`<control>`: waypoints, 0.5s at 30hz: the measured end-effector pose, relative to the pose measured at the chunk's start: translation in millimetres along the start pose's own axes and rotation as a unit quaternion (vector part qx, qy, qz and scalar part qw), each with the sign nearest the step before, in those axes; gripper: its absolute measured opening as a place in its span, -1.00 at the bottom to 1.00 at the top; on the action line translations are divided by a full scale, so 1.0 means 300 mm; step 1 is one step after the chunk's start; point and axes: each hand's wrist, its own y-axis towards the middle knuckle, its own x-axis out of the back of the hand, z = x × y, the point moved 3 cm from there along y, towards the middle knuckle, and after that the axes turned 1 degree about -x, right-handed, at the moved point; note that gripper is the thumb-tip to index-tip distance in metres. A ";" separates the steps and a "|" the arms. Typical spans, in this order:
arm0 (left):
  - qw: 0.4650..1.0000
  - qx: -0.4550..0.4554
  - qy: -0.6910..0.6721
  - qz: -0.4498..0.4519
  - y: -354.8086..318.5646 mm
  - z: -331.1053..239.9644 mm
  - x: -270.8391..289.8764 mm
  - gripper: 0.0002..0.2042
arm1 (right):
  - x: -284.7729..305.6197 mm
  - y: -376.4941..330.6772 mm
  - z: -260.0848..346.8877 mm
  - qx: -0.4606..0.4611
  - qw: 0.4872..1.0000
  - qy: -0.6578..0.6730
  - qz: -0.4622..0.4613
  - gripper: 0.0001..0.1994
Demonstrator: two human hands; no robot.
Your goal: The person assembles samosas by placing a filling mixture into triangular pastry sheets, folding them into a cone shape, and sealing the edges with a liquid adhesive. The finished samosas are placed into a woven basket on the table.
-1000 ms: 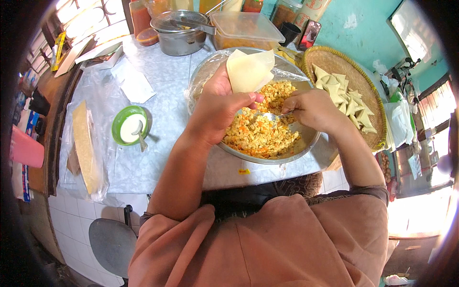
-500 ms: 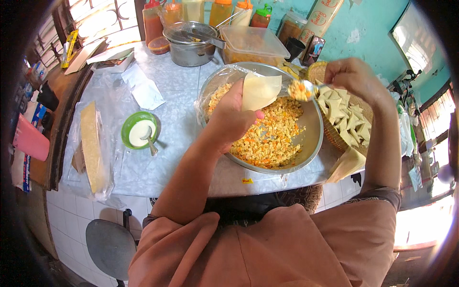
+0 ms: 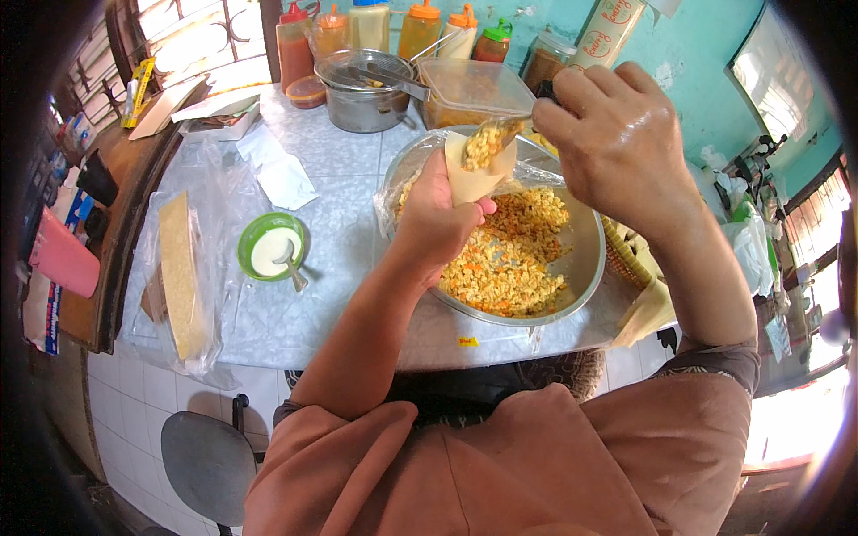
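Note:
My left hand [image 3: 440,219] holds a pale pastry wrapper [image 3: 466,185] folded into a cone, its mouth upward, above a wide metal bowl [image 3: 585,286]. In my right hand [image 3: 617,134] is a spoon [image 3: 515,125], tilted down at the cone's mouth and heaped with crumbly yellow-orange filling [image 3: 483,146]. More of this filling [image 3: 509,255] lies in the bowl, with clear plastic film along the rim. A woven basket [image 3: 621,255] with folded pastries is on the right, mostly hidden by my right arm.
On the left are a green bowl [image 3: 246,255] of white paste with a spoon and a stack of wrappers [image 3: 181,277] in plastic. Behind stand a metal pot [image 3: 362,112] with a strainer, a lidded plastic box [image 3: 474,89] and several sauce bottles [image 3: 418,31].
My right hand has brought the loaded spoon leftward to the wrapper's mouth. The wrapper, flatter before, now shows as a cone with filling at its opening.

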 end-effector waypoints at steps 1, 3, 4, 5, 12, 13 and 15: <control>1.000 -0.008 0.004 -0.003 0.004 0.004 0.000 -0.43 | 0.003 -0.005 0.008 0.000 1.000 0.010 0.012 -0.92; 1.000 -0.016 0.010 -0.010 0.007 0.005 -0.004 -0.43 | 0.003 -0.013 0.015 -0.004 1.000 0.014 0.011 -0.91; 1.000 -0.016 0.014 -0.015 0.005 -0.002 -0.008 -0.44 | 0.000 -0.017 0.017 -0.009 1.000 0.008 -0.004 -0.91; 1.000 -0.016 0.018 -0.019 0.004 -0.004 -0.011 -0.45 | 0.000 -0.020 0.018 -0.013 1.000 0.003 -0.019 -0.90; 0.999 -0.033 0.015 -0.023 0.004 -0.006 -0.006 -0.46 | 0.010 -0.034 0.027 -0.034 0.999 0.017 0.014 -0.81; 0.999 -0.030 0.017 -0.023 0.002 -0.005 -0.006 -0.47 | 0.009 -0.035 0.034 -0.034 0.999 0.021 0.023 -0.85; 0.999 -0.030 0.013 -0.016 0.004 -0.010 -0.005 -0.47 | 0.008 -0.040 0.035 -0.049 0.999 0.018 0.015 -0.88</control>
